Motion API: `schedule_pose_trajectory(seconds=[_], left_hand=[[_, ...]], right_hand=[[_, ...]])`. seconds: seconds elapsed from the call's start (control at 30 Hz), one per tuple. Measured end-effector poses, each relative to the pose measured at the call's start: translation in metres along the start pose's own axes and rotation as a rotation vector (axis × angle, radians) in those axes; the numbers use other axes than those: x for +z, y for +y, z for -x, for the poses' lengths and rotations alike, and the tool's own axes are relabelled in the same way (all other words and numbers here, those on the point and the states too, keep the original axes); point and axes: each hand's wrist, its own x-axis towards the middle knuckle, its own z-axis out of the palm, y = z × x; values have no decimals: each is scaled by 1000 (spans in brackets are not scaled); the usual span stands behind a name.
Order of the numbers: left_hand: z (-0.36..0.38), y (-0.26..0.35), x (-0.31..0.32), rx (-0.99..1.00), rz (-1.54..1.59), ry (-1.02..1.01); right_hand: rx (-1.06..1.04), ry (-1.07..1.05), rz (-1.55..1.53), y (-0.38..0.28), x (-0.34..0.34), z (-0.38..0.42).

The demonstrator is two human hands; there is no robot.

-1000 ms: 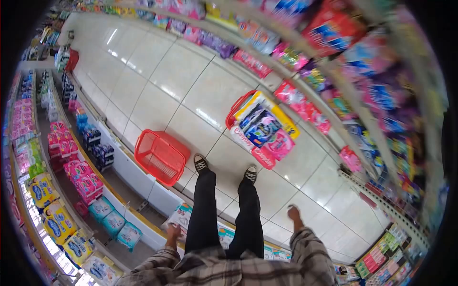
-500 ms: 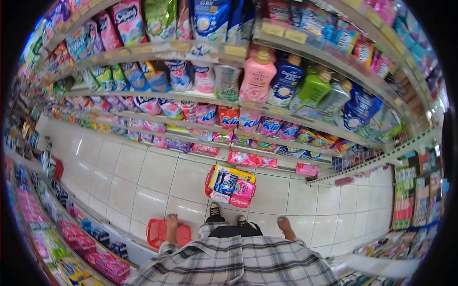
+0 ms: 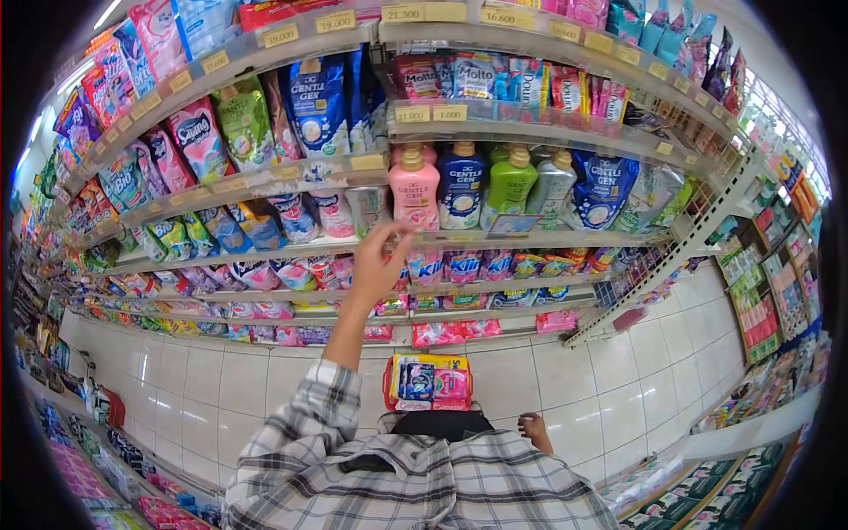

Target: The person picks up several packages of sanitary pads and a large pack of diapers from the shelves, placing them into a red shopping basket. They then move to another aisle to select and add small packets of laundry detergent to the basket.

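Observation:
My left hand (image 3: 382, 258) is raised in front of the shelves, fingers bent and apart from the thumb, with nothing held. Its fingertips overlap the shelf edge just below a pink Gentle Gen bottle (image 3: 413, 193). Beside that bottle stand a dark blue bottle (image 3: 461, 187), a green bottle (image 3: 509, 185) and a silver-grey bottle (image 3: 552, 184). A white pouch (image 3: 367, 208) is on the bottle's left. Low at my side hangs my right hand (image 3: 534, 430), empty, with loosely bent fingers apart.
On the tiled floor (image 3: 300, 375) at my feet sits a red basket (image 3: 386, 382) filled with packs, among them a pink pack (image 3: 450, 384). Shelves of detergent and softener pouches curve across the front. A white perforated upright (image 3: 654, 278) ends the rack at right.
My left hand has risen from beside a red basket on the floor to the bottle shelf. That basket has left view. I stand closer to the shelves, and the view has tilted up.

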Motion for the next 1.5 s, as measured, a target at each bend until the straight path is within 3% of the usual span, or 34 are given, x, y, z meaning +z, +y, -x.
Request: schedule_pose_trajectory(seconds=[0.13, 0.3, 0.5, 0.63, 1.0, 1.1, 1.2, 1.33, 1.43, 1.5], left_hand=[[-105, 59, 47, 355, -28, 4], [-199, 83, 99, 107, 86, 5], [-235, 102, 126, -64, 100, 7], [-249, 87, 139, 101, -251, 143], [-249, 82, 131, 185, -96, 29], [-242, 91, 126, 104, -36, 36], [-244, 83, 122, 233, 114, 102], [-222, 89, 109, 250, 285, 184], [-172, 100, 93, 52, 519, 160], [-126, 82, 84, -89, 375, 165]], right_hand=[[27, 64, 80, 7, -28, 43], [12, 75, 85, 48, -60, 28], [-13, 84, 158, 77, -85, -16], [-36, 85, 185, 85, -92, -38], [-127, 58, 260, 109, -105, -91], [-171, 38, 277, 118, -104, -106], [-199, 11, 325, 119, -104, -110], [-299, -60, 390, 109, -98, -112], [-244, -90, 274, 77, -89, -103], [-152, -104, 138, 17, -70, -74]])
